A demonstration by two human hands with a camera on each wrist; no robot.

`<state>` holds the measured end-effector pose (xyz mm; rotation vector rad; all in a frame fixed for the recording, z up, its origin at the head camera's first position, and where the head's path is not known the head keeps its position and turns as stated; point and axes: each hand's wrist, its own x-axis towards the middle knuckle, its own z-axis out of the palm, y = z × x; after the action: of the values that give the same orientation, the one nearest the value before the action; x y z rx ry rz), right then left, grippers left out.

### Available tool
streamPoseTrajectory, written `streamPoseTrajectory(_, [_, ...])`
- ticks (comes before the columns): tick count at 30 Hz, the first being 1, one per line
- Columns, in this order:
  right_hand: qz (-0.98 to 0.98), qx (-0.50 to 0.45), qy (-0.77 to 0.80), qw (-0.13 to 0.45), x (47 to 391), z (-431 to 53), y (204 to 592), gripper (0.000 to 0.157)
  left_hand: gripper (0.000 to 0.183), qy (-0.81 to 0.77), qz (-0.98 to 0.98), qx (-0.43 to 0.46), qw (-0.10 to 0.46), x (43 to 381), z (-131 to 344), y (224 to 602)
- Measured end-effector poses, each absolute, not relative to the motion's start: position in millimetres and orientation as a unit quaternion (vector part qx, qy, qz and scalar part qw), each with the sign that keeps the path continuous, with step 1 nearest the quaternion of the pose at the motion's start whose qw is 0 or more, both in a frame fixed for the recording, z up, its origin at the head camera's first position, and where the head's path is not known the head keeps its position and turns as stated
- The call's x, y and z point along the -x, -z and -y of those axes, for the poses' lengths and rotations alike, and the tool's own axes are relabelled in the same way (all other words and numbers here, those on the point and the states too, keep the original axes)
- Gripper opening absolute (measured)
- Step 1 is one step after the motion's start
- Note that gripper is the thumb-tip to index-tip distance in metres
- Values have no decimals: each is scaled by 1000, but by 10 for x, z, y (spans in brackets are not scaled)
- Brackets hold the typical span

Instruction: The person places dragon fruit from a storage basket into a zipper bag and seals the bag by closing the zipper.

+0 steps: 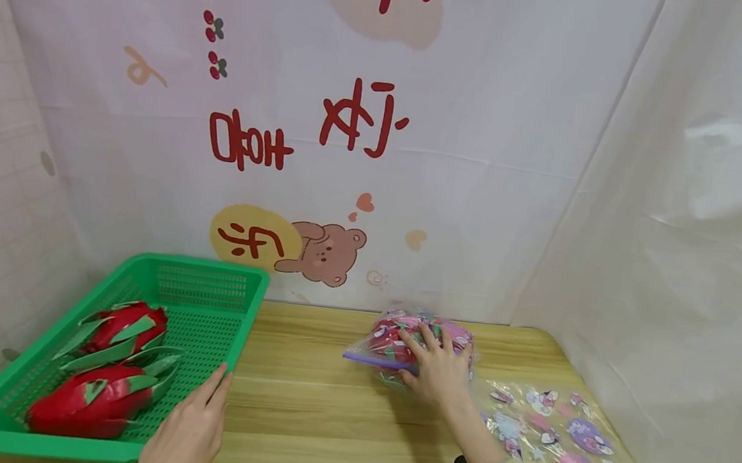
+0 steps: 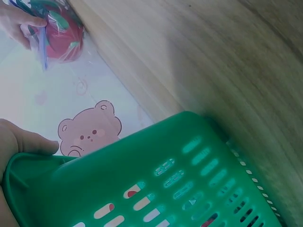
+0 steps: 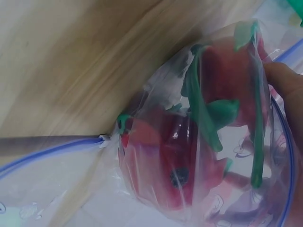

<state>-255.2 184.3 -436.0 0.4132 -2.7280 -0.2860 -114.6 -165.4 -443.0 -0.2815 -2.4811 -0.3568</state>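
Observation:
My left hand (image 1: 187,427) grips the near right rim of a green plastic basket (image 1: 240,323), its thumb lying over the rim in the left wrist view. Two red dragon fruits with green scales lie on the basket's left side, a far one (image 1: 146,329) and a near one (image 1: 88,405). At the back of the table, my right hand (image 1: 441,371) rests with spread fingers on a clear printed zip bag (image 1: 368,348). Red dragon fruit (image 3: 177,151) shows through its plastic, and its purple zip strip faces the near side. The right palm is hidden from above.
Another printed clear zip bag (image 1: 565,448) lies flat at the right of the wooden table (image 1: 312,406). A white printed cloth (image 1: 487,161) hangs along the back edge, with more sheeting at both sides.

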Motion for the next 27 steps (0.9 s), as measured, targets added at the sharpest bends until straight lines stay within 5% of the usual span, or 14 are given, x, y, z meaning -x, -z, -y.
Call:
streamPoseTrajectory(14, [978, -78, 70, 181, 2628, -2186, 4363, 75, 43, 134, 942, 106, 290, 1141, 1630, 4379])
streamPoseTrajectory(27, [972, -113, -1, 205, 2546, -2300, 4382, 78, 43, 130, 941, 97, 298, 1127, 1636, 4402])
